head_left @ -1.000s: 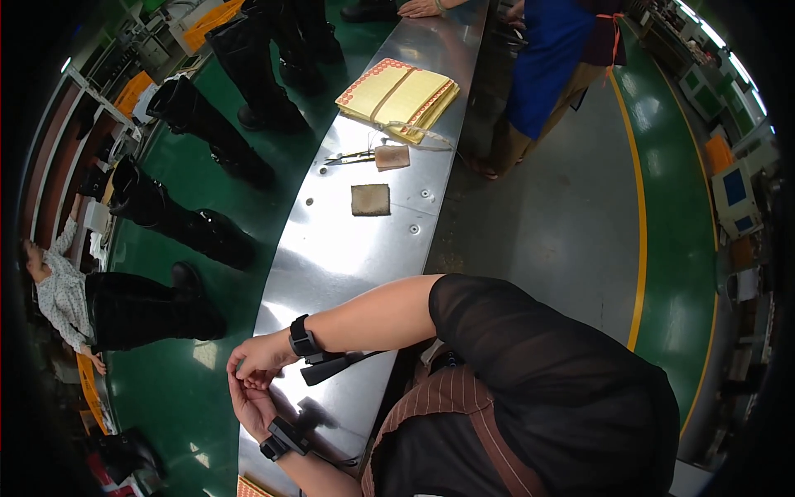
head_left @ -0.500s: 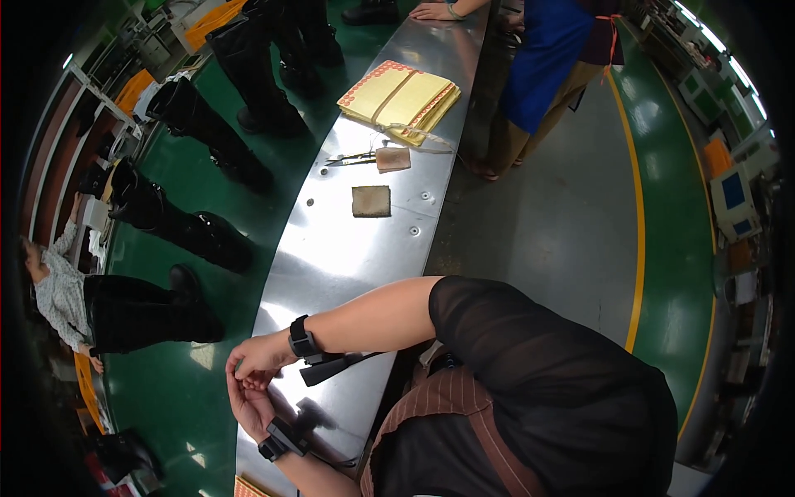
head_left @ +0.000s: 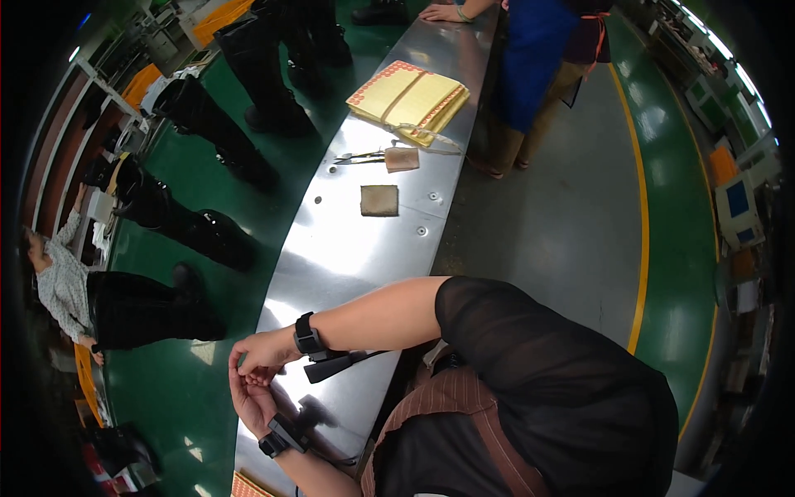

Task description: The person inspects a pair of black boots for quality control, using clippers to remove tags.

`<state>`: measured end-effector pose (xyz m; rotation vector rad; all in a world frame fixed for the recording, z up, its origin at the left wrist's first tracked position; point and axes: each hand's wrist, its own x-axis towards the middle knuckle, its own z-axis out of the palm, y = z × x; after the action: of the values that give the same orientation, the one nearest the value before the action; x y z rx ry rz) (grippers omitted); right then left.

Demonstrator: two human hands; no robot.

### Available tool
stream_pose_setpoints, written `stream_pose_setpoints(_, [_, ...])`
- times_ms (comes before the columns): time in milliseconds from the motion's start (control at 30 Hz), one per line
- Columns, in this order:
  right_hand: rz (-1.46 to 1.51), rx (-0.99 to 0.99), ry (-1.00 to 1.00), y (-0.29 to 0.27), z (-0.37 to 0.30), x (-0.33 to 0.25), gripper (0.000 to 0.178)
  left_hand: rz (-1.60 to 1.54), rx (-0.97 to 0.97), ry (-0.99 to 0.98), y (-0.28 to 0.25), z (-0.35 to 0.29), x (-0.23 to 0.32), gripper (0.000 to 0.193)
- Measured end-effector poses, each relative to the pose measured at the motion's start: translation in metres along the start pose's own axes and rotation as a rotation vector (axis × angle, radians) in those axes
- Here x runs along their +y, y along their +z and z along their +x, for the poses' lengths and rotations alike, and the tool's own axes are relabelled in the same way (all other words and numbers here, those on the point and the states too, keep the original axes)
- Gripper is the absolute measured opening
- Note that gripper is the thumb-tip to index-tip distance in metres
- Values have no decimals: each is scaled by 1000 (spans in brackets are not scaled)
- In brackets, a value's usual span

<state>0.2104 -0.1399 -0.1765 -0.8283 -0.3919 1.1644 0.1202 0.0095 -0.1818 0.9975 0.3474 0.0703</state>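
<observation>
My two hands meet at their fingertips over the edge of the shiny metal table, at the lower left. My right hand (head_left: 269,354) has its fingers bent inward and touching those of the other hand. Below it my left hand (head_left: 253,406) is turned palm up, its fingers reaching up to the right fingertips. What the right fingers pinch, if anything, is hidden. Each wrist wears a black strap with a small device; the right one (head_left: 310,340) has a dark flat piece beside it. The metal table (head_left: 331,269) runs beneath my forearms.
Up the table lie a brown square pad (head_left: 379,200), a second pad (head_left: 402,159) by thin tools (head_left: 361,156), and a tied yellow stack (head_left: 410,98). Patterned yellow sheets (head_left: 248,487) show below. A person in a blue apron (head_left: 534,62) stands beyond; tall black boots (head_left: 178,207) line the left.
The view has shifted slightly, so the table and its things sit a little farther right. My hands keep nearly the same pose, fingertips together.
</observation>
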Motion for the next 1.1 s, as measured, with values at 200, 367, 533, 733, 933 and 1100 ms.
stream_pose_setpoints(200, [-139,24,40,3,-19,-9,37,-133,-90,-28,13,-3,-9,35])
stream_pose_setpoints(367, [-117,51,85,8,-24,-13,36,-137,-93,-7,25,-12,-5,30])
stream_pose_setpoints(533, [-121,12,103,15,-22,-11,34,-194,-21,0,13,-16,-7,32])
stream_pose_setpoints(733, [-88,24,109,1,-25,-11,25,-284,-17,-7,21,-11,-7,30])
stream_pose_setpoints(933, [-116,115,-324,38,-55,-47,22,-216,0,-35,4,-3,-10,24])
stream_pose_setpoints(1100, [-620,431,-906,62,-130,-127,24,-88,102,23,19,-10,-8,23])
